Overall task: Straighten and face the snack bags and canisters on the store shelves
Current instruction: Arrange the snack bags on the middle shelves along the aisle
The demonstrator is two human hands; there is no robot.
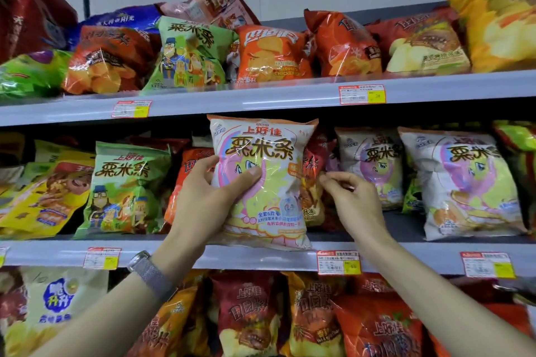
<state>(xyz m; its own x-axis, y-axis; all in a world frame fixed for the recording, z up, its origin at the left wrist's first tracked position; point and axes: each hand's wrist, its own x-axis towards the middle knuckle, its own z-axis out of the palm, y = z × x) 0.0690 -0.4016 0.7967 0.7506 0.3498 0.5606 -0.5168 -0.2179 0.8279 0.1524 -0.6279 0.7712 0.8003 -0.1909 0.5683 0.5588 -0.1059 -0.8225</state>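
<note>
Head view faces a grey metal middle shelf (232, 256) crowded with snack bags. The person's left hand (203, 197) grips a white-and-orange plastic snack bag (269, 159) printed with a pink cartoon pony. The thumb lies across its front and the fingers wrap behind its left edge. That bag stands upright and faces outward, its bottom at the front edge of the middle shelf, about midway along, in front of a dark red crinkled bag (314, 159). The right hand (356, 200) is just beside the held bag's right edge, fingers curled, thumb and forefinger drawn together close to the dark red crinkled bag; I cannot tell whether they pinch it. A silver mesh-band wristwatch (150, 272) sits on the left wrist. Another white pony-print bag (371, 165) leans back further right on the same shelf, and a green plastic bag with cartoon figures (124, 185) stands toward the left. A red-and-white price label (338, 262) is fixed to the shelf's front edge below the right hand.
</note>
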